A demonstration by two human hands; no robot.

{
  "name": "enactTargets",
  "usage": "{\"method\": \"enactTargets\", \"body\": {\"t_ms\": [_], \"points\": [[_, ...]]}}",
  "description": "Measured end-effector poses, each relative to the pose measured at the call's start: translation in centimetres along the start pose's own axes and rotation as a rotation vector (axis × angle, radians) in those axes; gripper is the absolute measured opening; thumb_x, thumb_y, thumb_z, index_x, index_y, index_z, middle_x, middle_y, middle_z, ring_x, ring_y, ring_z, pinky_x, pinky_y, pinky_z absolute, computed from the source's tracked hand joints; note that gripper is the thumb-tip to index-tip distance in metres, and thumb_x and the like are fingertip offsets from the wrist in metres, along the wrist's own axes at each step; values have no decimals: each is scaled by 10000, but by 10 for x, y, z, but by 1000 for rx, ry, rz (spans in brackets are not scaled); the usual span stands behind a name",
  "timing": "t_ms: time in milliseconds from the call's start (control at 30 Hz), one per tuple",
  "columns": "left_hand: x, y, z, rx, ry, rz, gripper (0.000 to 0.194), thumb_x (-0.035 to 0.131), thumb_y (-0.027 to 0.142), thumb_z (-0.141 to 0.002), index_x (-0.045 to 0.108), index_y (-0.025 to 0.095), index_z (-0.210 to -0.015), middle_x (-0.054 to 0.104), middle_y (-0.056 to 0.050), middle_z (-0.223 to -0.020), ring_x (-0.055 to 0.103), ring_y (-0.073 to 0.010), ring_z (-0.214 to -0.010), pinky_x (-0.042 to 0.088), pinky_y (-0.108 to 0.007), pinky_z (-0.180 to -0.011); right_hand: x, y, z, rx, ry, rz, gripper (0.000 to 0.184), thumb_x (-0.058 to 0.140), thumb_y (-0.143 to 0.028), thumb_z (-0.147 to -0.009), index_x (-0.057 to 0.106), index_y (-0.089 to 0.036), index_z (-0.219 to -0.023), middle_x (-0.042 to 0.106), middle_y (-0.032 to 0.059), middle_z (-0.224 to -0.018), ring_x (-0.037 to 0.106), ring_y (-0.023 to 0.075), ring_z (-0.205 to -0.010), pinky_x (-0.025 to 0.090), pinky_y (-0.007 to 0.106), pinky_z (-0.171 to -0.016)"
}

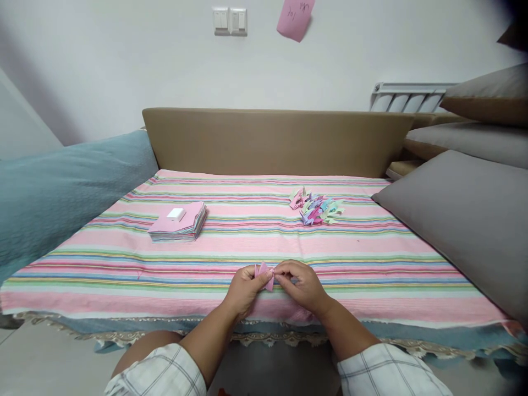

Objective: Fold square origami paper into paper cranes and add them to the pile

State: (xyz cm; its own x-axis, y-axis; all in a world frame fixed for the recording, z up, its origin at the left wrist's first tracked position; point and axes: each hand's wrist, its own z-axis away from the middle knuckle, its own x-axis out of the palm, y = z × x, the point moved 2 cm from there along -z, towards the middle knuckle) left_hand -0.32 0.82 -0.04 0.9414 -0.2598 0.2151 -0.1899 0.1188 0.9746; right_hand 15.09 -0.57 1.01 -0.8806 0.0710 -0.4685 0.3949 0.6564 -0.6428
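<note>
While pink paper (pixel 270 285) is pinched by the left hand (pixel 244 288) and right hand (pixel 304 284), striped cloth (pixel 247 234) is overlooked by an indistinctly inscribed wall note (pixel 295 22).

Pink folded paper (pixel 263 269), partly hidden
Sharp corners stick out above and below the thumb of the left hand (pixel 242 290), which grips it; its right end meets the fingertips of the right hand (pixel 303 283).

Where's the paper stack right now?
In the head view, the paper stack lies on the striped cloth, under a white block, left of and beyond the left hand.
</note>
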Motion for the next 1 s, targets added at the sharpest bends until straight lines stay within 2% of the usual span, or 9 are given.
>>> {"method": "enactTargets", "body": {"t_ms": [200, 333, 400, 600, 700, 833, 1000], "points": [[3, -1, 1, -35, 20, 142, 276, 772, 362, -580, 682, 119, -673, 622, -13, -624, 509, -115, -614, 398, -242, -638, 5, 1, 3, 119, 25, -112, 89, 567, -265, -802, 615, -194, -781, 640, 45, -773, 567, 132, -644, 467, 252, -590], [5, -3, 2, -56, 71, 241, 269, 785, 334, -570, 667, 116, -676, 622, -12, -619, 534, -118, -619, 409, -246, -651, 13, 3, 5, 313, 31, -249, 155, 583, -339, -780, 570, -188, -813, 599, 10, -706, 521, 108, -560, 439, 231, -531], [6, -3, 2, -61, 80, 295, 270, 782, 329, -576, 652, 117, -681, 615, -9, -629, 536, -114, -617, 412, -245, -647, 18, 3, 5, 380, -5, -289, 204, 597, -373, -763, 544, -189, -834, 575, -14, -678, 499, 98, -547, 421, 219, -522], [11, -4, 4, -46, 40, 382, 264, 757, 325, -618, 600, 136, -715, 561, 22, -614, 510, -94, -585, 403, -223, -606, 30, 2, 4, 367, -170, -130, 267, 608, -408, -743, 482, -183, -674, 465, -54, -589, 419, 86, -541, 327, 202, -499], [12, -5, 5, -42, 21, 381, 255, 748, 319, -629, 585, 139, -709, 526, 37, -594, 486, -81, -568, 391, -209, -592, 33, 4, 6, 368, -192, -93, 275, 588, -396, -759, 469, -179, -639, 421, -63, -551, 375, 79, -511, 275, 200, -470], [11, -6, 4, -39, 56, 366, 279, 764, 327, -601, 580, 125, -661, 504, 37, -563, 455, -71, -541, 374, -200, -565, 35, 4, 6, 350, -198, -100, 282, 536, -382, -801, 509, -170, -617, 385, -64, -515, 335, 76, -490, 242, 204, -465], [11, -4, 4, -64, 66, 384, 314, 782, 332, -564, 556, 116, -575, 474, 40, -492, 403, -54, -468, 334, -195, -491, 35, 3, 6, 356, -208, -133, 306, 503, -392, -826, 591, -165, -640, 460, -48, -520, 382, 85, -492, 274, 208, -480]]}}
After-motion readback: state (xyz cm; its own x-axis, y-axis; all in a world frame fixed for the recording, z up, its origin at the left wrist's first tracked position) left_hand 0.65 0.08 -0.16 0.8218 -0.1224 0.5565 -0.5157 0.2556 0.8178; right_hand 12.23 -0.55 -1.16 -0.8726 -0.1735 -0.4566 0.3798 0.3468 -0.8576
